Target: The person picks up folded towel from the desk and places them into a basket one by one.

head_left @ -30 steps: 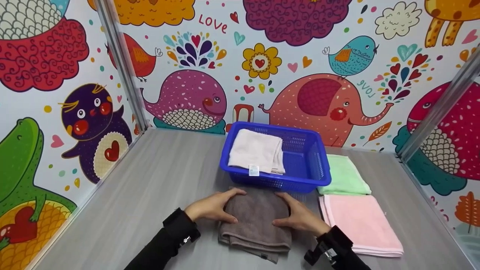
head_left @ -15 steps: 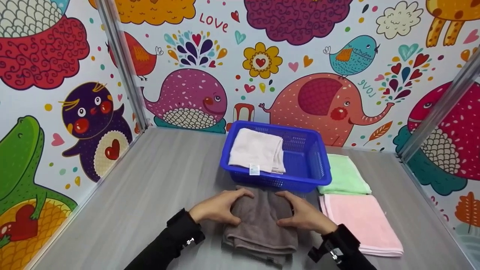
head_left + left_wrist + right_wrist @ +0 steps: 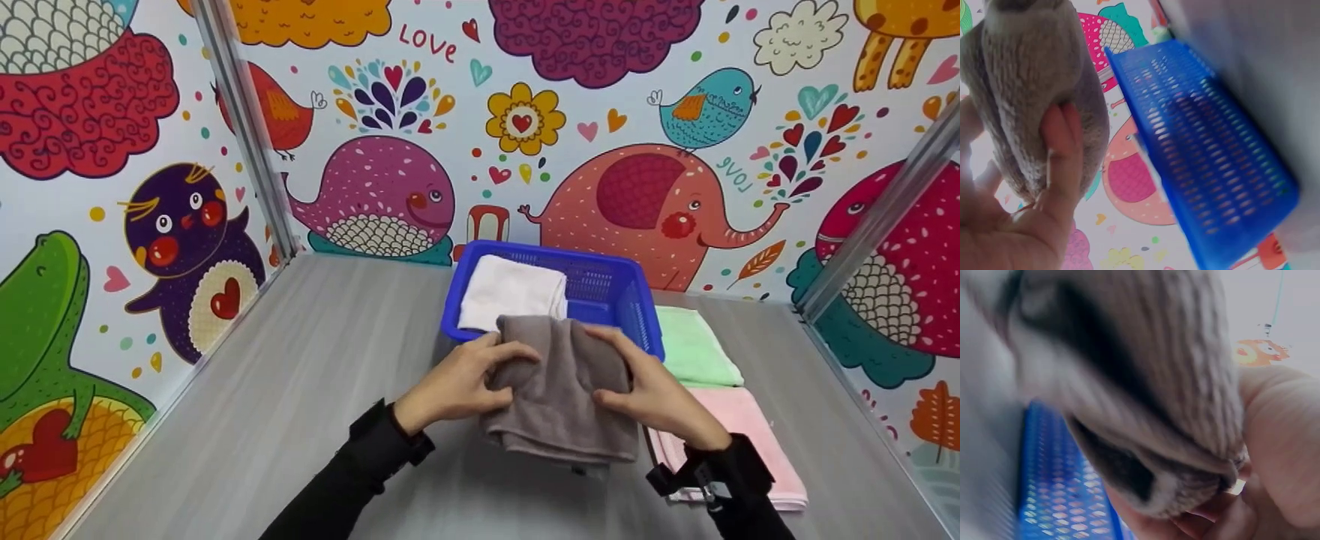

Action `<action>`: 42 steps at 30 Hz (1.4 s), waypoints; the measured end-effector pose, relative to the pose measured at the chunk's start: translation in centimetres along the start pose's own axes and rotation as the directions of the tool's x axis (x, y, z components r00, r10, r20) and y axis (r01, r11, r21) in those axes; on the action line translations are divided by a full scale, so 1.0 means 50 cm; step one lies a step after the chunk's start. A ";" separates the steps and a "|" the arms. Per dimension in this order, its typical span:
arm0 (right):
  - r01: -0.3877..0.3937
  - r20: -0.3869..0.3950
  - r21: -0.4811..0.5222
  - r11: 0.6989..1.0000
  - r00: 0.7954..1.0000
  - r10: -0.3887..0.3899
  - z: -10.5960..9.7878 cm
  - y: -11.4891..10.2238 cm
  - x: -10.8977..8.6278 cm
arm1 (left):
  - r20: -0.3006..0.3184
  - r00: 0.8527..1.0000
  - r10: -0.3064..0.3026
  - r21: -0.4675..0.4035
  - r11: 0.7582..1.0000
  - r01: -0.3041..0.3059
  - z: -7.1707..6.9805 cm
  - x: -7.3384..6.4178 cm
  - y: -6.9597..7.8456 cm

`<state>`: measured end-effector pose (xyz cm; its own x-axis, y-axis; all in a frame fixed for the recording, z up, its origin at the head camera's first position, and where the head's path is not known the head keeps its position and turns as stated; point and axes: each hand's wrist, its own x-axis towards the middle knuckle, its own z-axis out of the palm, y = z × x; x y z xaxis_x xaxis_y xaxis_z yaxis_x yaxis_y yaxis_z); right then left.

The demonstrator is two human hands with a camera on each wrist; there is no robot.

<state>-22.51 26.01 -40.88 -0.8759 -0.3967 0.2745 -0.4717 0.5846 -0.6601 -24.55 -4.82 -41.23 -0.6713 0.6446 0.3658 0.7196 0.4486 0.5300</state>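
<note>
A folded grey-brown towel (image 3: 559, 390) is held up between both hands, its far edge overlapping the near rim of the blue basket (image 3: 652, 322) in the head view. My left hand (image 3: 461, 379) grips its left side, thumb on top. On the opposite side my right hand (image 3: 664, 386) grips it the same way. In the left wrist view the towel (image 3: 1033, 84) bulges around the pressing fingers, apart from the basket wall (image 3: 1202, 146). Loose layers of the towel (image 3: 1145, 371) fill the right wrist view. A folded white towel (image 3: 510, 292) lies in the basket's left part.
To the right of the basket a folded green towel (image 3: 697, 349) lies on the grey table (image 3: 315, 345). Nearer, a folded pink towel (image 3: 757, 442) is partly covered by my right forearm. Printed panels with metal posts (image 3: 247, 135) enclose the table at the back and sides.
Both hands have lifted the grey-brown towel off the table and carried it forward and slightly right, to the basket's near rim. The basket and the other towels have stayed put.
</note>
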 end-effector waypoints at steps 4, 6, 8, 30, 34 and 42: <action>-0.001 -0.021 0.009 1.000 1.000 0.001 -0.025 -0.005 0.005 | -0.070 0.998 0.007 -0.006 1.000 -0.008 0.002 0.030 0.002; -0.010 -0.033 0.010 1.000 0.999 0.010 -0.039 -0.008 0.007 | -0.100 0.995 0.009 -0.022 1.000 -0.011 0.006 0.048 0.001; -0.018 -0.063 0.006 1.000 0.998 0.018 -0.055 -0.008 0.012 | -0.134 0.991 0.016 -0.032 0.999 -0.020 0.013 0.069 0.000; -0.192 -0.596 -0.182 0.964 0.802 0.047 -0.062 0.161 0.111 | -0.290 0.957 0.020 0.176 0.984 0.033 0.166 0.257 -0.055; -0.207 -0.513 -0.190 0.960 0.854 0.082 -0.056 0.175 0.113 | -0.184 0.983 0.007 0.311 0.949 0.051 0.176 0.259 -0.068; -0.197 -0.403 -0.310 0.930 0.913 0.059 -0.033 0.183 0.127 | -0.024 0.986 -0.166 0.513 0.844 0.155 0.175 0.256 -0.067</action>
<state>-32.56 30.00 -44.00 -0.8686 -0.0429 0.4936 -0.2979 0.8413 -0.4511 -34.01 7.36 -45.02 -0.7857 0.5460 0.2908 0.5946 0.7963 0.1114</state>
